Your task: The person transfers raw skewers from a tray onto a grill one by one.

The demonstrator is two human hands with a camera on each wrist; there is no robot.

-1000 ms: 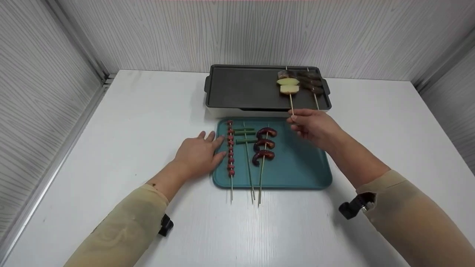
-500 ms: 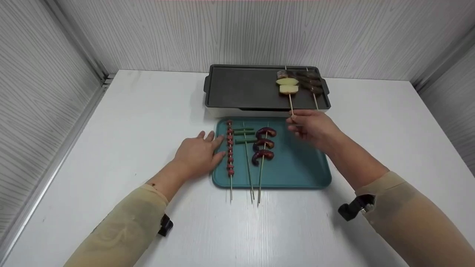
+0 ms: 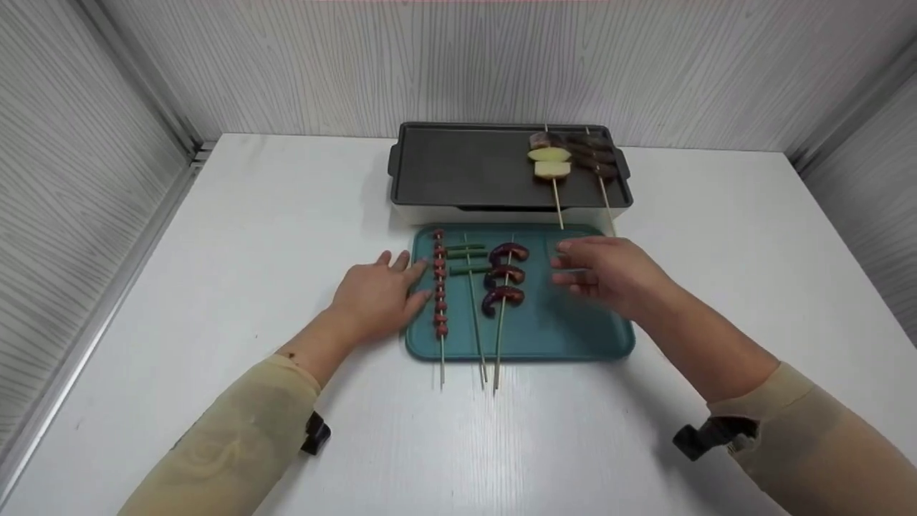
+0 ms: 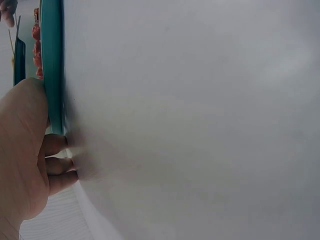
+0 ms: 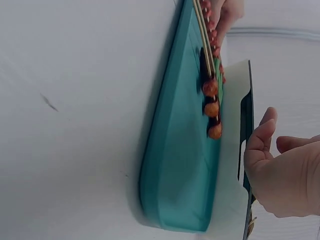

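On the black griddle (image 3: 466, 165) lies a skewer with pale yellow slices (image 3: 551, 170), its stick jutting over the front edge. Beside it on the right is a skewer of dark brown pieces (image 3: 594, 154). My right hand (image 3: 616, 276) hovers over the right part of the teal tray (image 3: 566, 337), holding nothing, fingers loosely bent and apart from the pale skewer's stick. At the tray's left rim rests my left hand (image 3: 376, 297), its index finger and thumb reaching over the edge, other fingers on the table. Near them lies a skewer of small red pieces (image 3: 440, 287).
Also on the tray lie a skewer of green stalks (image 3: 469, 271) and one of curled dark red pieces (image 3: 505, 276), their sticks overhanging the front. The griddle stands right behind the tray, against a wood-grain wall (image 3: 322, 72). White table (image 3: 286, 215) surrounds both.
My right hand has let go of the pale skewer's stick and drawn back toward me over the tray. The skewer stays on the griddle; my left hand keeps its place at the rim.
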